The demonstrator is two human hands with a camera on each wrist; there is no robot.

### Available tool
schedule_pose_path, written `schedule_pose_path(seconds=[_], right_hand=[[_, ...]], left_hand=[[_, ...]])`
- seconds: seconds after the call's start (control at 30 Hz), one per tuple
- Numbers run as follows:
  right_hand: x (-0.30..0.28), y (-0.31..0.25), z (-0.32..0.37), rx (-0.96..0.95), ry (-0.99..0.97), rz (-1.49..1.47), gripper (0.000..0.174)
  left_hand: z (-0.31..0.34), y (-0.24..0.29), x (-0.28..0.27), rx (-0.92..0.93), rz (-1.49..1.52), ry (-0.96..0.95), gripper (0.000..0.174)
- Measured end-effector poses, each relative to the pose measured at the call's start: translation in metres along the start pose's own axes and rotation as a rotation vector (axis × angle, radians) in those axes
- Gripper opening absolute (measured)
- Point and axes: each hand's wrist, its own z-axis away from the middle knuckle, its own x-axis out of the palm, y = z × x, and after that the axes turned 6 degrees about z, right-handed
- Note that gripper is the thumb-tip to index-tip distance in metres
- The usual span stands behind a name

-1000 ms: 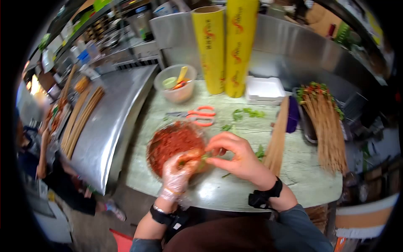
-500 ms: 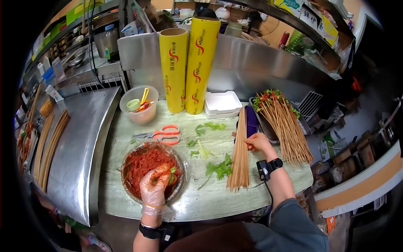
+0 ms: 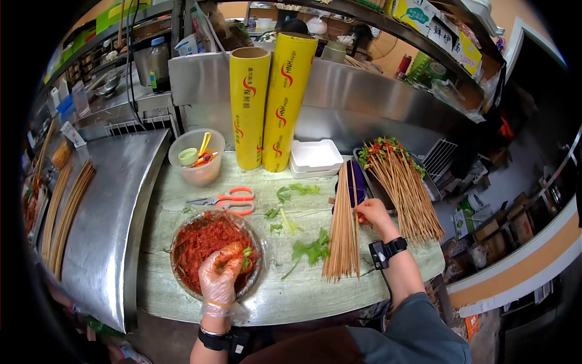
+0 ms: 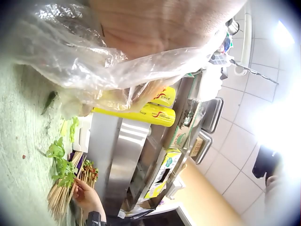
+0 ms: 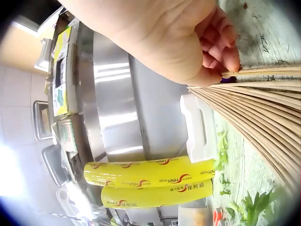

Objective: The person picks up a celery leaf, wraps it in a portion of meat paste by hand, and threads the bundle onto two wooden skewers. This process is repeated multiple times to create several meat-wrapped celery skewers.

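Note:
My left hand [image 3: 229, 259], in a clear plastic glove [image 4: 94, 61], grips a lump of red minced meat with a green leaf over the bowl of red mince [image 3: 194, 239]. My right hand [image 3: 365, 212] is at the far end of the pile of bare bamboo skewers [image 3: 343, 227]. In the right wrist view its fingertips [image 5: 225, 60] pinch one skewer [image 5: 263, 73] at the top of the pile. Loose green leaves [image 3: 310, 249] lie between the bowl and the skewers.
Orange scissors [image 3: 229, 199] lie behind the bowl. A plastic tub [image 3: 194, 159], two yellow film rolls [image 3: 267, 103] and white foam trays [image 3: 315, 156] stand at the back. A tray of loaded skewers [image 3: 400, 182] sits at the right. A steel counter [image 3: 103, 206] lies left.
My right hand left the lump held by the left hand and moved right to the skewer pile, where it now pinches a skewer. The left hand stays over the bowl.

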Motion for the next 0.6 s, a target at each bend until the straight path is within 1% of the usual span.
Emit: schedule_pose_path(seconds=[0.07,0.17,0.23,0.3,0.37,0.5,0.57,0.6], right_hand=[[-0.005,-0.002,0.001,-0.081,0.007,0.062,0.014],[-0.001,-0.042,0.029,-0.206,-0.038,-0.423,0.012],[0.019,-0.072,0.05,-0.32,-0.087,-0.646,0.012],[0.051,-0.095,0.072,-0.411,-0.082,-0.715,0.009],[0.086,-0.111,0.089,-0.462,-0.092,-0.749,0.009],[0.138,-0.119,0.107,-0.555,-0.153,-0.792,0.009],[0.153,-0.119,0.112,-0.611,-0.172,-0.805,0.009],[0.155,-0.119,0.115,-0.62,-0.218,-0.788,0.009]], left_hand=[[0.0,0.0,0.0,-0.031,0.053,0.025,0.02],[-0.005,-0.003,-0.006,-0.09,0.104,0.091,0.022],[-0.008,-0.002,-0.009,-0.134,0.336,0.08,0.027],[-0.007,0.006,-0.004,-0.111,0.426,0.122,0.026],[-0.009,0.001,-0.011,-0.115,0.501,0.17,0.025],[-0.012,0.005,-0.011,-0.108,0.643,0.212,0.029],[-0.013,0.005,-0.011,-0.094,0.686,0.213,0.03],[-0.013,0.005,-0.014,-0.098,0.646,0.203,0.031]])
